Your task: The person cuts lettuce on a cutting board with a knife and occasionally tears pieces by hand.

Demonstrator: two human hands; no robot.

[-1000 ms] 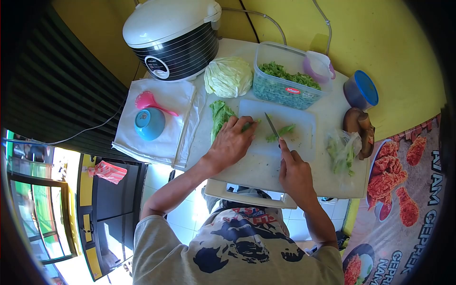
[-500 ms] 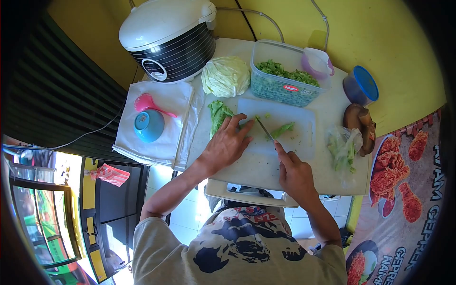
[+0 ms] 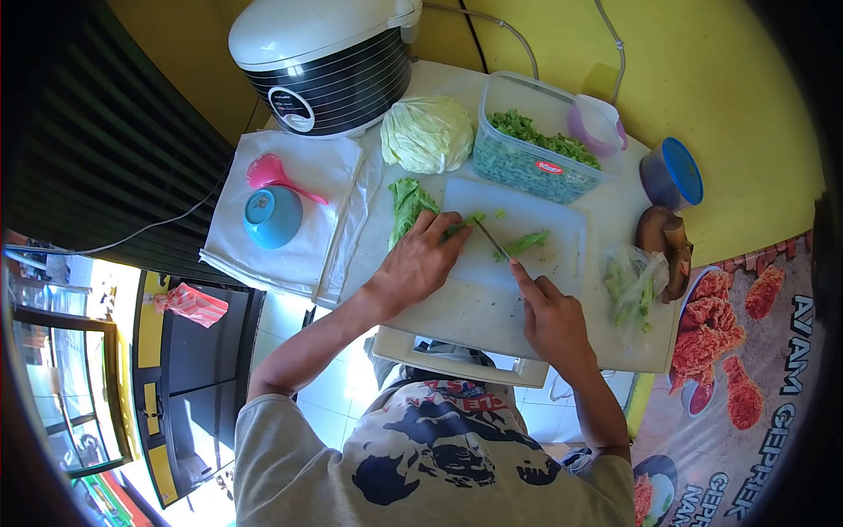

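My left hand (image 3: pixel 423 256) presses a bunch of lettuce (image 3: pixel 409 209) down at the left edge of the white cutting board (image 3: pixel 562 230), fingers bent over it. A thin knife (image 3: pixel 492 241) is in my right hand (image 3: pixel 555 323), index finger stretched along its back. The blade tip touches or nearly touches the lettuce end by my left fingertips. Small green bits lie near the tip, and a cut lettuce piece (image 3: pixel 527 244) rests right of the blade. My left palm hides part of the bunch.
Behind the board stand a cabbage (image 3: pixel 427 133) and a clear tub (image 3: pixel 536 167) of chopped greens. A rice cooker (image 3: pixel 329 83), a blue bowl (image 3: pixel 273 218) and a pink ladle (image 3: pixel 281 178) are on the left. At right sit a plastic bag (image 3: pixel 634 290) and a blue-lidded container (image 3: pixel 672 174).
The whole view has shifted slightly. My left fingers are more bent and closer together on the lettuce, and a bit of green now shows at the knife tip.
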